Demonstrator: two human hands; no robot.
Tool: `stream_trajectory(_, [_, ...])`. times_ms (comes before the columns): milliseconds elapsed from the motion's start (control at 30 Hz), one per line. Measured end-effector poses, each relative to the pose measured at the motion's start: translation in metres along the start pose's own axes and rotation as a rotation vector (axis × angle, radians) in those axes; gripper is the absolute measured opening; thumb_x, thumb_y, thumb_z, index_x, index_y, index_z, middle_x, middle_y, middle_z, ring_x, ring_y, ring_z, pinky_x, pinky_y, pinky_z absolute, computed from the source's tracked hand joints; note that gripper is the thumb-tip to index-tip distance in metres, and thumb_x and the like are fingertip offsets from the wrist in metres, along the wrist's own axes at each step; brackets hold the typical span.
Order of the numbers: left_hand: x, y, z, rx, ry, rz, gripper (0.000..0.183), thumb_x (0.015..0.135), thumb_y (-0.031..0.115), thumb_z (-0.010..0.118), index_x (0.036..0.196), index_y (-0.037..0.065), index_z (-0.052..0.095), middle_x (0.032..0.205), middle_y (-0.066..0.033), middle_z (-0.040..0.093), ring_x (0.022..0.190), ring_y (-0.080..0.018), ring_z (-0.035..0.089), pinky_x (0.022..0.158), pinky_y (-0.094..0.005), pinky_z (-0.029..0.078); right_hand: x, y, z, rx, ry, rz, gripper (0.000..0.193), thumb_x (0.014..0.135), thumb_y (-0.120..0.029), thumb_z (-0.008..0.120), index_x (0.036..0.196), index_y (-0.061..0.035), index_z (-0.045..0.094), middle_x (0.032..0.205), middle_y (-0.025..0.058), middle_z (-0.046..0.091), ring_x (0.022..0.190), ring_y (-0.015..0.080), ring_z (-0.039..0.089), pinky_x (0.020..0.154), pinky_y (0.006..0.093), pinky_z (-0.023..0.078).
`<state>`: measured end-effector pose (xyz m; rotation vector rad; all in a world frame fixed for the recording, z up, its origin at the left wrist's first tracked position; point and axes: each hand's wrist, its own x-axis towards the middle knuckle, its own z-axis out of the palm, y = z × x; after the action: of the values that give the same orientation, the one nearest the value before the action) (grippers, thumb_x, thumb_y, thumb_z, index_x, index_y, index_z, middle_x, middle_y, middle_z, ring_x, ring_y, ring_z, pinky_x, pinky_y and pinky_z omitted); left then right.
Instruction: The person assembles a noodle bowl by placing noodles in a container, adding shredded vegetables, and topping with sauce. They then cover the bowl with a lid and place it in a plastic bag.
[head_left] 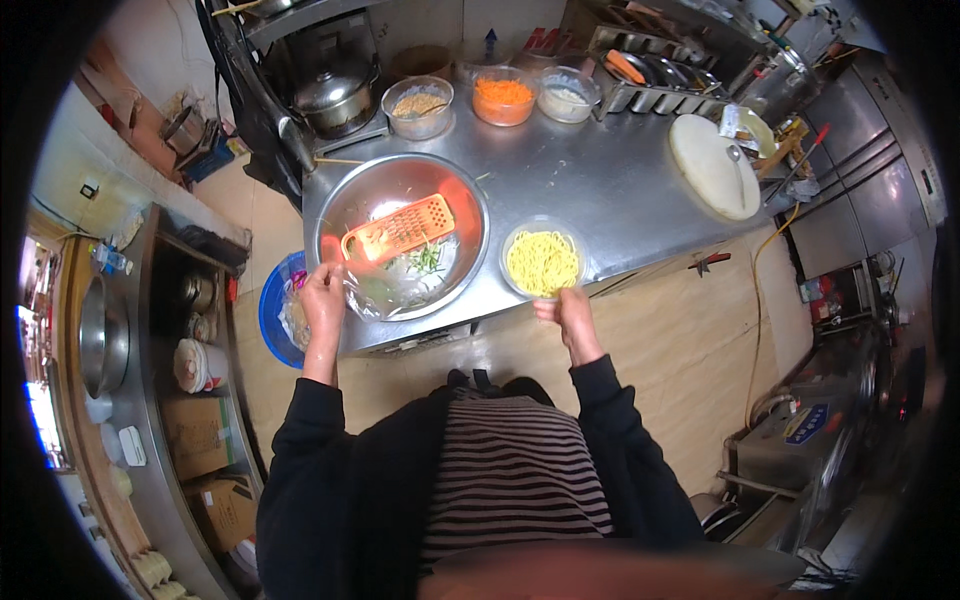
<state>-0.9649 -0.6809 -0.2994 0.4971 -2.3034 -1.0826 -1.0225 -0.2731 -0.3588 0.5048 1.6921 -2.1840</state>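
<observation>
My right hand grips the near rim of a clear round bowl at the counter's front edge. Yellow noodles fill it. My left hand is closed in a pinch beside the large steel basin. From its fingers a thin, see-through plastic piece reaches over the basin's near rim; whether it is film or a lid I cannot tell. An orange grater lies inside the basin, with green and pale shreds next to it.
Along the counter's back stand a lidded pot, a tub of nuts or grains, shredded carrot and a pale-filled tub. A round white board lies at right. Below left is a blue bin.
</observation>
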Motion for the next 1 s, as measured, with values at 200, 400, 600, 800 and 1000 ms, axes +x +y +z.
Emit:
stream_trajectory(200, [0.029, 0.054, 0.007, -0.218, 0.158, 0.042, 0.011, 0.083, 0.006, 0.064, 0.090, -0.002, 0.066, 0.072, -0.0052, 0.064, 0.064, -0.0076, 0.055, 0.059, -0.0228, 0.045, 0.080, -0.013, 0.003, -0.153, -0.024, 0.123, 0.039, 0.093, -0.020, 0.039, 0.117, 0.0112, 0.041, 0.089, 0.0216, 0.062, 0.071, 0.0276, 0.067, 0.055, 0.0328, 0.057])
stream_trajectory(400, [0.042, 0.109, 0.031, 0.056, 0.243, 0.199, 0.009, 0.081, 0.003, 0.064, 0.090, 0.000, 0.067, 0.078, -0.0069, 0.064, 0.067, -0.0114, 0.058, 0.063, -0.0235, 0.047, 0.064, -0.098, 0.017, -1.142, 0.186, -0.370, 0.038, 0.089, -0.027, 0.057, 0.111, 0.0039, 0.055, 0.073, 0.0109, 0.065, 0.070, 0.0211, 0.066, 0.065, 0.0328, 0.051])
stream_trajectory(600, [0.035, 0.168, 0.102, 0.209, 0.171, 0.524, 0.012, 0.074, 0.000, 0.067, 0.085, 0.003, 0.065, 0.071, -0.0087, 0.061, 0.061, -0.0239, 0.056, 0.057, -0.0323, 0.044, 0.040, -0.139, 0.115, -0.646, -1.015, -0.790, 0.030, 0.091, -0.005, 0.047, 0.120, -0.0004, 0.052, 0.114, 0.0157, 0.058, 0.104, 0.0281, 0.059, 0.089, 0.0331, 0.045])
stream_trajectory(800, [0.015, 0.175, 0.135, 0.194, 0.170, 0.636, 0.016, 0.072, -0.001, 0.066, 0.085, 0.002, 0.057, 0.070, -0.0117, 0.055, 0.062, -0.0291, 0.053, 0.059, -0.0366, 0.042, 0.072, -0.129, 0.148, 0.107, -0.811, -0.136, 0.035, 0.093, -0.006, 0.047, 0.126, 0.0060, 0.044, 0.128, 0.0133, 0.050, 0.120, 0.0212, 0.047, 0.101, 0.0312, 0.036])
stream_trajectory(1000, [-0.005, 0.156, 0.159, 0.193, 0.078, 0.514, 0.013, 0.073, 0.000, 0.064, 0.083, 0.002, 0.056, 0.074, -0.0131, 0.055, 0.067, -0.0315, 0.053, 0.063, -0.0392, 0.043, 0.109, -0.109, 0.166, 0.575, -0.950, 0.336, 0.041, 0.097, -0.016, 0.038, 0.136, -0.0009, 0.034, 0.132, 0.0156, 0.045, 0.121, 0.0275, 0.044, 0.106, 0.0394, 0.032])
